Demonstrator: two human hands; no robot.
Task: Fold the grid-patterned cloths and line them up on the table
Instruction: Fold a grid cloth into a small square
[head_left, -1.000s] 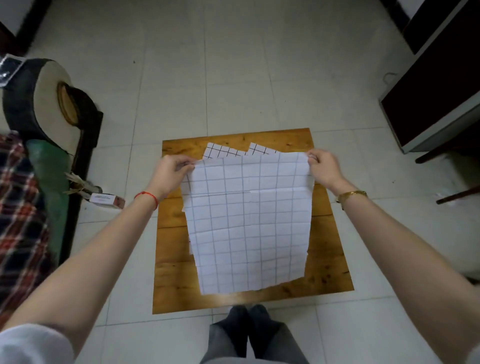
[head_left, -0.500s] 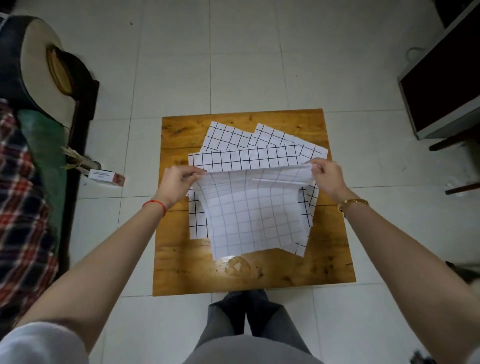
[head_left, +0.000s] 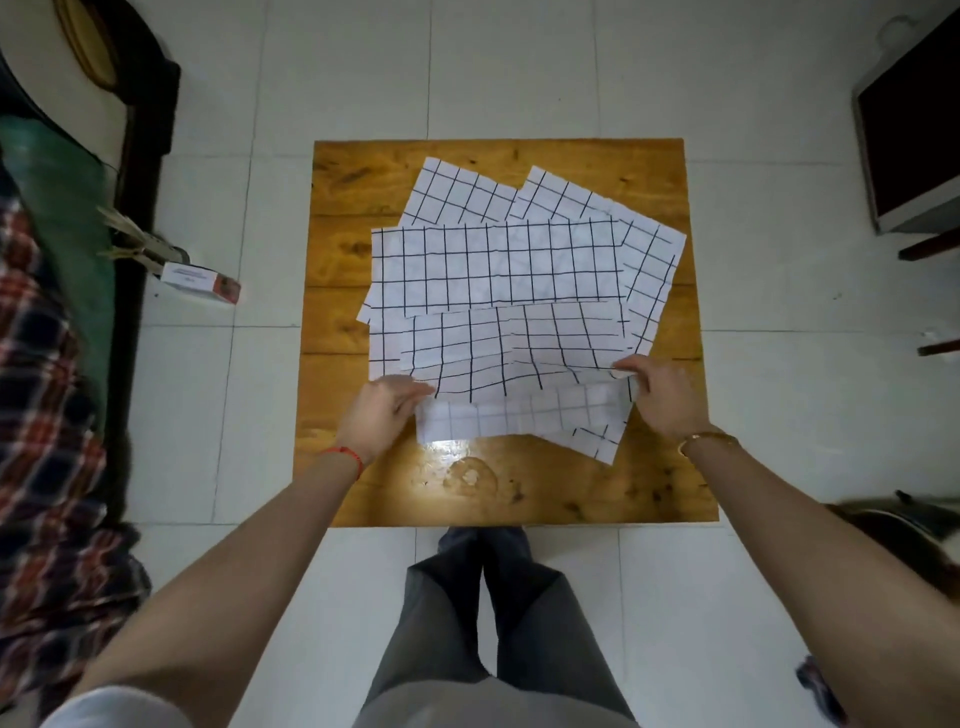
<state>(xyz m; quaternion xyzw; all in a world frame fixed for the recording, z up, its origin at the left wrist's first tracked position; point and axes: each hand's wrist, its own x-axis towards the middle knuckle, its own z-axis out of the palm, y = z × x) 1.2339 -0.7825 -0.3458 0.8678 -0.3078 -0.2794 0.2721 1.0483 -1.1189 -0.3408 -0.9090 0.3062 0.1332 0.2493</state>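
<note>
Several white cloths with black grid lines lie overlapping on the square wooden table. The nearest cloth is doubled over on itself, its folded flap lying toward me. My left hand pinches its near left corner and my right hand pinches its near right corner, both low over the table. Behind it lies a wide flat cloth, and two more cloths fan out at the far side and right.
The table stands on a white tiled floor. A small box lies on the floor to the left, beside dark furniture with green and plaid fabric. A dark cabinet stands at the right. My legs are at the table's near edge.
Both hands have brought the held cloth's top edge down and toward me, from raised in the air to lying doubled on the table. The cloths behind it have come into view.
</note>
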